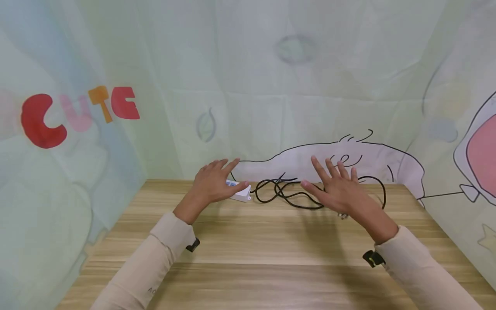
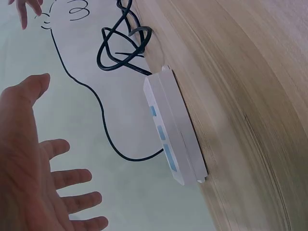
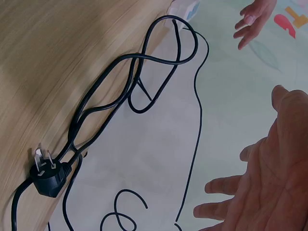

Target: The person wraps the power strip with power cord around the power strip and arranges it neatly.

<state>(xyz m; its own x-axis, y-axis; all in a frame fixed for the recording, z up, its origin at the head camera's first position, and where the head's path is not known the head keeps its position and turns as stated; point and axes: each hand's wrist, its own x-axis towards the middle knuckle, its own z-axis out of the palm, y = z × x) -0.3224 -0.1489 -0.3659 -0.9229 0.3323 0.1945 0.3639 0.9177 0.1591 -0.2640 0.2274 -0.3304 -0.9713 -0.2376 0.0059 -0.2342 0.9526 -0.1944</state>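
Observation:
A white power strip (image 2: 175,127) with blue sockets lies at the back of the wooden table, against the sheet. Its black cord (image 3: 103,84) runs loosely looped to the right and bears a black plug (image 3: 49,178) with metal prongs. My left hand (image 1: 213,183) is held above the strip with fingers spread, hiding part of it in the head view; the left wrist view shows it apart from the strip. Over the cord's right part, my right hand (image 1: 341,189) hovers with spread fingers and holds nothing. It hides some of the cord and most of the plug in the head view.
A pale printed sheet (image 1: 248,86) stands upright behind the wooden table (image 1: 248,241) and along both sides. It carries coloured letters at the left and a cartoon outline at the back. Dark wrist devices (image 1: 373,258) sit at both cuffs.

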